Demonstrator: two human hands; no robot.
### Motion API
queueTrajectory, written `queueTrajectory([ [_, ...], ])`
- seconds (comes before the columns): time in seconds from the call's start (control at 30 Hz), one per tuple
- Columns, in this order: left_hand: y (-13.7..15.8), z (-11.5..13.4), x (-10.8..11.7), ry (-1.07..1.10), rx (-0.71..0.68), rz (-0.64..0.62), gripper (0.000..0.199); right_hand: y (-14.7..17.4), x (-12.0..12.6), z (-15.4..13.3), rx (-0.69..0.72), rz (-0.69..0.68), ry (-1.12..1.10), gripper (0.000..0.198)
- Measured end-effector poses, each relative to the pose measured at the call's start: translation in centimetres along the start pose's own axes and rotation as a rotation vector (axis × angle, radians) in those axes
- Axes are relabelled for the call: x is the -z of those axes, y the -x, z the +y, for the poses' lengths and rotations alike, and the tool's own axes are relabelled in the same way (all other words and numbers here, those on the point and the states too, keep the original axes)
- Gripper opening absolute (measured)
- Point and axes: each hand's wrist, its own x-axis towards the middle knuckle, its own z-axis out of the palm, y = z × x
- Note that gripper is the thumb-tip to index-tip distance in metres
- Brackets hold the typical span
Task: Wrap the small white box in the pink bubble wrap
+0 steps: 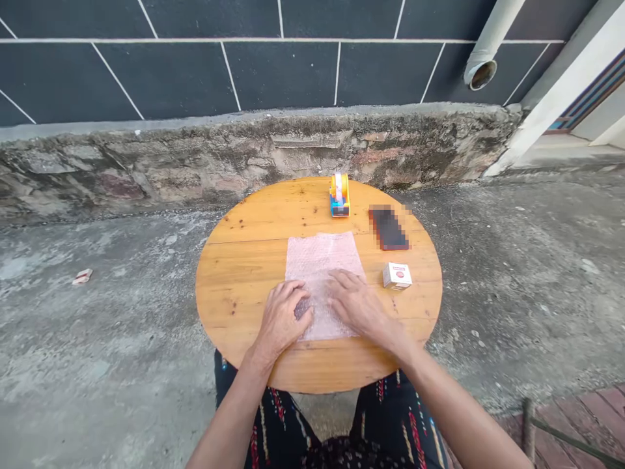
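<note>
A sheet of pinkish bubble wrap (322, 254) lies flat on the round wooden table (244, 260). My left hand (284, 316) rests at the sheet's left edge, fingers curved and thumb apart, holding nothing that shows. A darker patch shows under its thumb; I cannot make out what it is. Over the right half of the sheet lies my right hand (359, 306), slightly blurred, with its fingers stretched out across the wrap. A small white box (397, 276) stands to the right of that hand, apart from it.
A tape dispenser (340, 195) in yellow and blue stands near the table's far edge. Right of it lies a dark, pixelated flat object (389, 228) with a reddish edge. Beyond the table runs a low stone wall base (195, 169). Litter (83, 277) lies on the concrete at left.
</note>
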Motion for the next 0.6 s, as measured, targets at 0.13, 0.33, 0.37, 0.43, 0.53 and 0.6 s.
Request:
queueTrajectory([
  [0.13,-0.1,0.0,0.0,-0.007,-0.006,-0.007,0.018,-3.0,-1.2,0.6,0.06,-0.046,0.013,0.034],
  [0.33,0.0,0.1,0.0,-0.005,0.01,-0.004,0.017,-2.2,-0.5,2.9,-0.202,-0.022,0.163,0.031],
  [0.37,0.0,0.1,0.0,-0.006,0.01,-0.002,0.017,-2.0,-0.6,2.8,-0.173,-0.026,0.159,0.033],
  [0.43,0.0,0.1,0.0,-0.008,0.01,0.003,0.017,-1.7,-0.8,2.1,-0.066,-0.04,0.127,0.036],
  [0.53,0.0,0.1,0.0,-0.012,0.013,-0.001,0.017,-1.2,-0.6,1.6,-0.04,-0.031,0.097,0.033],
  [0.6,0.0,0.0,0.0,-0.014,0.011,-0.01,0.017,-0.5,0.5,2.0,-0.107,0.025,0.103,0.029],
])
